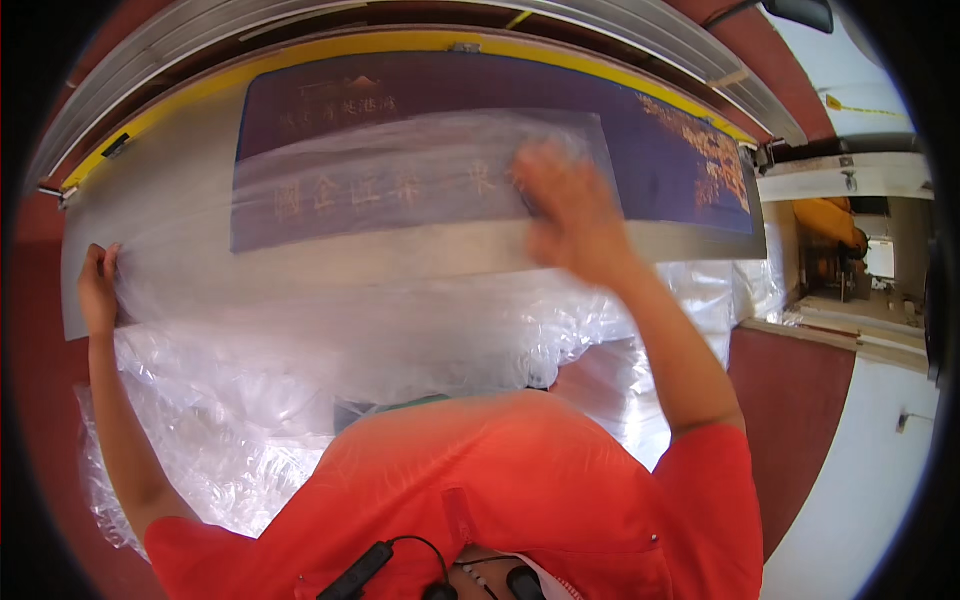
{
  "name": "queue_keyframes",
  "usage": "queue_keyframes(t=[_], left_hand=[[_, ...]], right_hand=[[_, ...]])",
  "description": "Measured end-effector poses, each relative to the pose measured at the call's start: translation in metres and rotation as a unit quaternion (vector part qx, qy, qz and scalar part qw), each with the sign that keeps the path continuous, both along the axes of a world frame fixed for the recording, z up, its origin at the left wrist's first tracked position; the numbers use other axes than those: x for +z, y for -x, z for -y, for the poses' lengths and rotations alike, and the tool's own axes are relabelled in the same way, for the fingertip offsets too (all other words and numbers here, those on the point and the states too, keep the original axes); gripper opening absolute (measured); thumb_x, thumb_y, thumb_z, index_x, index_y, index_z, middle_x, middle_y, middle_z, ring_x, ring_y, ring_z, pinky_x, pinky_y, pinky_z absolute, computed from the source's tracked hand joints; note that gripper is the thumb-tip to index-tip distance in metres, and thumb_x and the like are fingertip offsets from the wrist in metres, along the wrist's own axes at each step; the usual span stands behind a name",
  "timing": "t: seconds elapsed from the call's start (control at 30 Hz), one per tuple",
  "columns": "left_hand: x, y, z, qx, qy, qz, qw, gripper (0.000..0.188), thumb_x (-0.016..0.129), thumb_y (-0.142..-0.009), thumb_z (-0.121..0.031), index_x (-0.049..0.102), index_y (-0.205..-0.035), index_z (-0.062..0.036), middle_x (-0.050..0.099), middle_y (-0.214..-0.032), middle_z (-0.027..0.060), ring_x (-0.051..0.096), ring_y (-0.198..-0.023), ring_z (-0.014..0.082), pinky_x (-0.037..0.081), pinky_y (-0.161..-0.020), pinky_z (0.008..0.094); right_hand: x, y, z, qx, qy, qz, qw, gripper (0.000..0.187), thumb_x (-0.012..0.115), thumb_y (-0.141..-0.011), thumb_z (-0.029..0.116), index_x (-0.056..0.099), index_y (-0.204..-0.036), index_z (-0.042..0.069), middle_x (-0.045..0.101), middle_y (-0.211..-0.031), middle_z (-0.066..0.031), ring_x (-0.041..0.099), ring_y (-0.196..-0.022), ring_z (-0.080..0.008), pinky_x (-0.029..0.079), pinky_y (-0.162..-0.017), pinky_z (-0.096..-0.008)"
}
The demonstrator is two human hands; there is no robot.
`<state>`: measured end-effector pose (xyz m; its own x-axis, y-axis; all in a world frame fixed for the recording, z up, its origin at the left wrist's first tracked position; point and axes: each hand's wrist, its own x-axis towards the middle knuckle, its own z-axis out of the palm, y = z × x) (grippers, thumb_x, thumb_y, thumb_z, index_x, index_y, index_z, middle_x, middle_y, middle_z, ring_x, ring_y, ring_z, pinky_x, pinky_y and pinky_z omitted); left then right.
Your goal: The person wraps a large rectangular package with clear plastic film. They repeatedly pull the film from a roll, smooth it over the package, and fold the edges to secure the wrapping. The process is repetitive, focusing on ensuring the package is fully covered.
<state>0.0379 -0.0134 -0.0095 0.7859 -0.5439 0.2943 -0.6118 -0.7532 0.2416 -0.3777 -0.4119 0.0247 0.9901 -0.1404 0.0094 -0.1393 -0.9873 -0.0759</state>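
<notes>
A long grey sheet [680, 240] lies in front of me, with a dark purple printed area [560, 85] on it bearing pale gold characters and a leafy pattern at its right end. Thin clear plastic film [400, 290] covers the lower and left part of the sheet and hangs toward me. My left hand [97, 288] is at the far left edge, fingers pinched on the film. Over the film, right of the middle, is my right hand [572, 210], smeared by motion; a dark patch shows under its fingers, and whether it holds anything is unclear.
A yellow bar [330, 55] with clips runs along the sheet's far edge, with metal rails [200, 40] behind it. Crumpled clear plastic [230, 430] hangs on the near side. Red-brown floor [790, 420] shows around, and a white wall or door [860, 480] stands at right.
</notes>
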Motion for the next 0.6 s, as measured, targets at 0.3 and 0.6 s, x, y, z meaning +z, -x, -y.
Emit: queue_keyframes(t=[0.3, 0.6], left_hand=[[-0.003, 0.003, -0.001, 0.004, 0.036, -0.015, 0.999, 0.027, 0.054, -0.079, -0.021, 0.039, -0.068, -0.0012, 0.034, -0.056, 0.0083, 0.03, -0.052, 0.0145, 0.032, -0.049, 0.0254], [-0.004, -0.003, -0.009, -0.028, 0.026, 0.016, 0.999, 0.03, 0.057, -0.077, -0.021, 0.037, -0.065, -0.0017, 0.029, -0.055, 0.0048, 0.026, -0.052, 0.011, 0.028, -0.046, 0.0227]], right_hand=[[-0.01, 0.011, 0.008, -0.122, 0.034, 0.1, 0.987, 0.06, 0.052, -0.073, 0.041, 0.037, -0.117, 0.003, 0.036, -0.122, -0.0116, 0.028, -0.116, -0.0282, 0.019, -0.094, -0.0414], [-0.01, 0.012, 0.008, -0.156, 0.04, 0.107, 0.981, 0.056, 0.053, -0.072, 0.037, 0.042, -0.111, -0.002, 0.033, -0.124, -0.0137, 0.029, -0.115, -0.0294, 0.019, -0.095, -0.041]])
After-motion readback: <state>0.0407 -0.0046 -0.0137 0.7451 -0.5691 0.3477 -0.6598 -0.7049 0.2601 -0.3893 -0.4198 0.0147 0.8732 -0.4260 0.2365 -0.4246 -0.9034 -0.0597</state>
